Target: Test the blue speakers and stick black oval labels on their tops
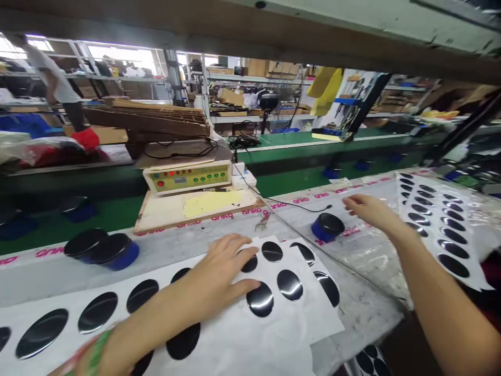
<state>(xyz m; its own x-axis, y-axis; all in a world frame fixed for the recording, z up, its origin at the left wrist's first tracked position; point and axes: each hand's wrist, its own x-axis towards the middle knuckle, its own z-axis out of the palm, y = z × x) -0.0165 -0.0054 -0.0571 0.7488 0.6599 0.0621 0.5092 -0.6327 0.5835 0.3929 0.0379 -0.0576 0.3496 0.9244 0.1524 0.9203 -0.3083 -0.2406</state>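
While the left hand rests, spread wide, on a white sheet of glossy black ovals atop the workbench, the right hand, loosely bent and seemingly empty, hovers near a black-topped blue container.

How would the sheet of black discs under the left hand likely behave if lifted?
The sheet looks thin, so it would probably sag. Its black discs shine, suggesting slippery faces. Its right end overlaps another sheet, so the two may slide or shift together.
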